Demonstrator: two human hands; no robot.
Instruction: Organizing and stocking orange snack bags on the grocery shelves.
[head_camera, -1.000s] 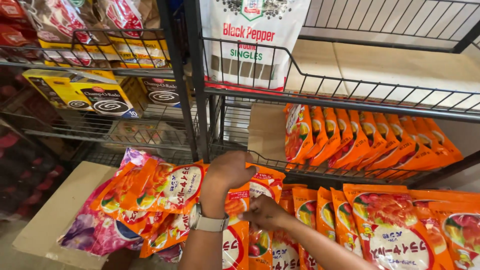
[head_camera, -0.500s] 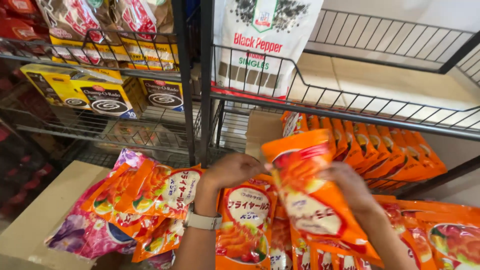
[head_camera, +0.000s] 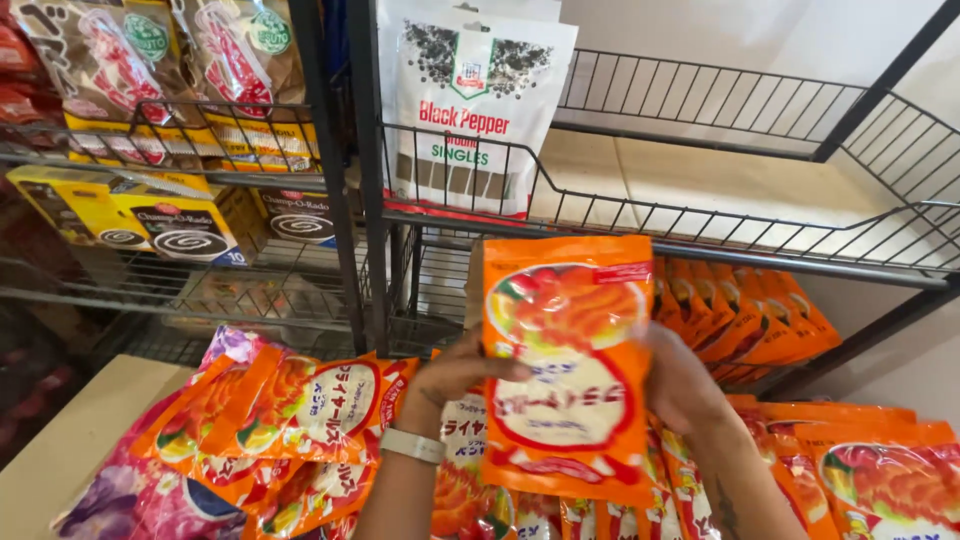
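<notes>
I hold an orange food packet (head_camera: 566, 360) upright in front of me with both hands. My left hand (head_camera: 452, 378), with a pale wristband, grips its left edge. My right hand (head_camera: 682, 382) grips its right edge. Below my hands lie more orange packets (head_camera: 290, 420) in a loose pile, and a row of the same packets (head_camera: 870, 470) stands to the right.
A black wire shelf rack (head_camera: 640, 225) stands ahead, with a large white pouch (head_camera: 470, 110) on its upper shelf and orange packets (head_camera: 750, 320) lined on a lower one. The left rack holds yellow boxes (head_camera: 130, 215) and red-brown bags (head_camera: 150, 60). Purple packets (head_camera: 140, 495) lie at lower left.
My right hand lifted one orange packet out of the pile and turned it upright. My left hand rose from the pile and took its left edge.
</notes>
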